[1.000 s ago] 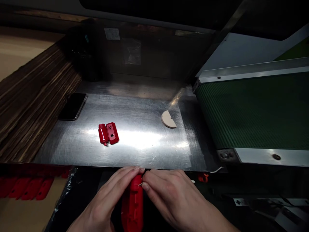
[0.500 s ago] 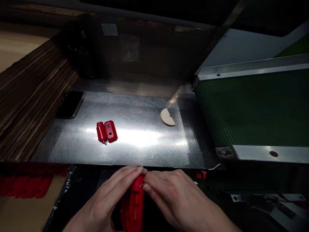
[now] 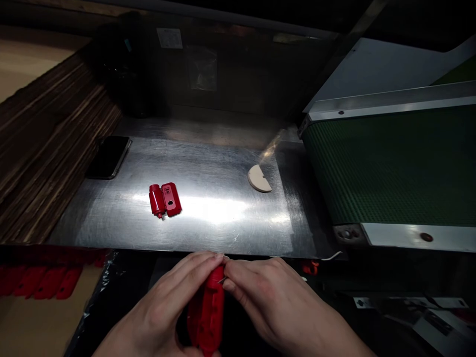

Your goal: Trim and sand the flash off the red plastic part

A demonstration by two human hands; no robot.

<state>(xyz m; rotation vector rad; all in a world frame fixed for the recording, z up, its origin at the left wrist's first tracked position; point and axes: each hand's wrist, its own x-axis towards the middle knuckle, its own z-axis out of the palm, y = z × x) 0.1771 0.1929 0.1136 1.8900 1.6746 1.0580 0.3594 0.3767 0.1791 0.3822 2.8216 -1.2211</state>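
Note:
At the bottom middle, my left hand (image 3: 163,307) is wrapped around a red plastic part (image 3: 211,317), a long hollow shell held upright with ribs and recesses along its side. From the right, my right hand (image 3: 275,302) is closed at the part's upper end, thumb and forefinger pinched. A sliver of a thin metal blade (image 3: 222,280) shows between those fingers and touches the red plastic; the rest of it is hidden in the hand. Beyond them on the metal tabletop (image 3: 208,233) lie two small red plastic pieces, a rounded one (image 3: 156,201) and a flat one (image 3: 171,200), side by side.
A cream half-disc (image 3: 259,179) and a black phone (image 3: 109,157) lie on the tabletop. Stacked cardboard (image 3: 48,148) borders the left, a green conveyor belt (image 3: 401,168) the right. More red parts (image 3: 48,282) sit in a box at lower left. A dark bottle-like object (image 3: 130,84) stands behind.
The whole view has shifted slightly. Both hands keep their hold at the red part's upper end, and the thin metal blade has changed its angle a little against it.

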